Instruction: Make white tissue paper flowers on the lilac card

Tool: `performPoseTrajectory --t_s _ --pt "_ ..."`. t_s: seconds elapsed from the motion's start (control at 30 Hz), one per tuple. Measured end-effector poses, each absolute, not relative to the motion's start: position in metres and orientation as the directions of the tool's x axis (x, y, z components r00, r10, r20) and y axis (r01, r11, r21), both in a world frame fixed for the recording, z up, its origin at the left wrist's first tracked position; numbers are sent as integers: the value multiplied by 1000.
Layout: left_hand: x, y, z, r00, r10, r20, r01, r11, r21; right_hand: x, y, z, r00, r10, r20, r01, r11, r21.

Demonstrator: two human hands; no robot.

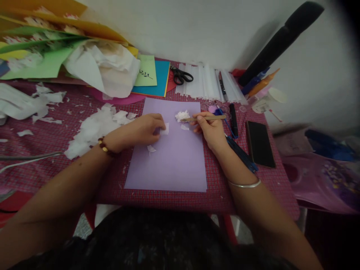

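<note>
A lilac paper sheet point(171, 161) lies on the red checked tablecloth point(84, 172). My left hand point(143, 129) rests on the sheet's upper left, fingers pinched on a small white tissue piece point(165, 129). My right hand point(209, 129) grips a thin wooden stick point(208, 117) whose tip touches a crumpled white tissue tuft point(182, 115) near the sheet's top edge. Small white scraps point(151, 149) lie loose on the sheet.
A heap of torn white tissue point(92, 129) lies left of the sheet. Black scissors point(181, 75), white strips point(208, 84), coloured card point(157, 75) and crumpled paper point(104, 69) sit at the back. A black phone point(260, 143), a black marker point(233, 120) and blue sticks point(240, 152) are on the right.
</note>
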State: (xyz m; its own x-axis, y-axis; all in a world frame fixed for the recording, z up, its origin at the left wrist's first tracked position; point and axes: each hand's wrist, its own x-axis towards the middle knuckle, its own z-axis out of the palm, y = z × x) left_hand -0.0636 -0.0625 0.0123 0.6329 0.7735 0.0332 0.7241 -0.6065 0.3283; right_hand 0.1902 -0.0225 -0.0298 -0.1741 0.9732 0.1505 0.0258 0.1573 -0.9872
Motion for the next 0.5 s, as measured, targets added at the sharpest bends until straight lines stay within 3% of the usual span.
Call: performPoseTrajectory --t_s 0.27,0.5 --pt "-46 -73 13 585 811 -11 810 -584 59 190 -25 -27 -163 980 110 66 122 -990" --pt "-53 -64 6 540 836 95 803 -546 240 191 -24 -26 -151 980 131 106 148 -983"
